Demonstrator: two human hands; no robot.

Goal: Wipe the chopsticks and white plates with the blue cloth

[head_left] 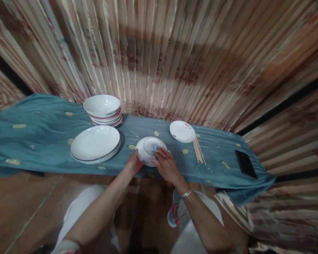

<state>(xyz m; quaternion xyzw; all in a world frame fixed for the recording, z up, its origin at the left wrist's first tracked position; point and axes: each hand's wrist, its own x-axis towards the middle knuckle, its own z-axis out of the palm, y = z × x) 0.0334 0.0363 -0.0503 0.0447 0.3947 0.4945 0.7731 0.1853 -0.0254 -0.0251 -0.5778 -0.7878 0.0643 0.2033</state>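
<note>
A white bowl (145, 145), its underside with the foot ring facing up toward me, is held over the table's front part. My left hand (134, 163) grips its left rim. My right hand (165, 164) presses a light blue cloth (155, 147) against the bowl's base, fingers closed over it. Left of the bowl lies a stack of large white plates (95, 143). Behind that stands a stack of white bowls (102, 106) with reddish bands. To the right are small white plates (182, 132) with a flower print.
Several wooden chopsticks (198, 151) lie beside the small plates. A black phone (246, 164) rests near the right end of the teal tablecloth (53, 141). A pleated curtain (153, 63) hangs right behind the table.
</note>
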